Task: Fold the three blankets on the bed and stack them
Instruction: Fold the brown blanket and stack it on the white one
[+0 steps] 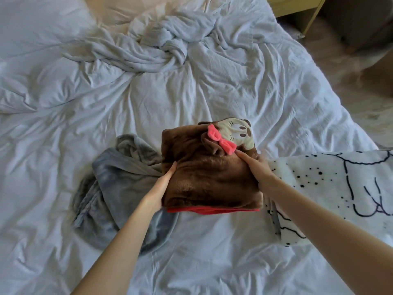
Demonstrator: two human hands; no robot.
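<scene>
Brown plush blanket (204,177), red-lined, is folded into a thick square with a cartoon mouse face and pink bow at its far corner. It is held between both hands over the near middle of the bed (191,92). Its left edge overlaps the crumpled grey blanket (119,184), and the white printed blanket (331,184) lies just to its right.

Judgement: light, soft and bulky, with layers apt to slide or spring open. Best squeezed on opposite sides with support beneath.

Left hand (161,188) lies flat against the left side, visible fingers straight; whether any curl underneath is hidden. Right hand (258,169) grips the right edge, thumb on top, fingers wrapped behind. Both forearms reach forward, converging on the bundle.
</scene>
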